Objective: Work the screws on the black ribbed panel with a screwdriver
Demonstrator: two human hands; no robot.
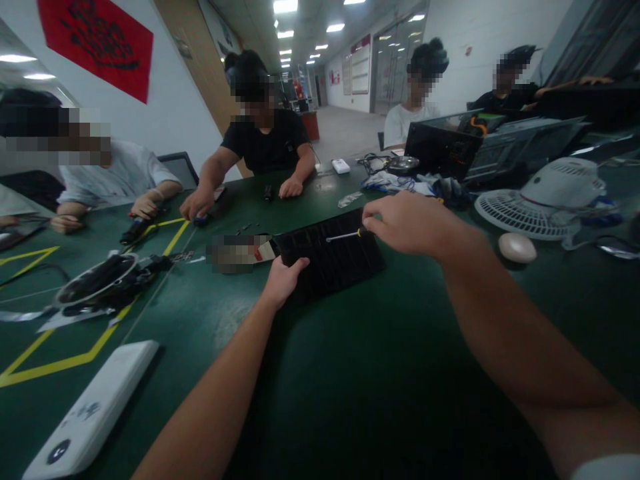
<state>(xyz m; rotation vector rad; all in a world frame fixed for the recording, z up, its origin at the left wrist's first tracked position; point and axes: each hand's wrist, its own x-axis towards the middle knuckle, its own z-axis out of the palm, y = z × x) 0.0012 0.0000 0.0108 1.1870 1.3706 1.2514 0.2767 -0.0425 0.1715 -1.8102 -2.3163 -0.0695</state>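
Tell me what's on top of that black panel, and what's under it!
The left hand grips the black panel, thumb on top; the right hand holds a screwdriver over it. The panel hides whatever is underneath.

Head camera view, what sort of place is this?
Probably a workshop or repair area: the right hand holds a screwdriver over a black panel, and a fan lies on the green table.

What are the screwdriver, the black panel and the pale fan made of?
Screwdriver: shaft probably steel, from its silvery shine; yellow handle end perhaps plastic.
Black panel: dark, ribbed; plastic or painted metal, can't tell.
Pale fan: likely plastic, smooth and rounded, with moulded-looking slats.
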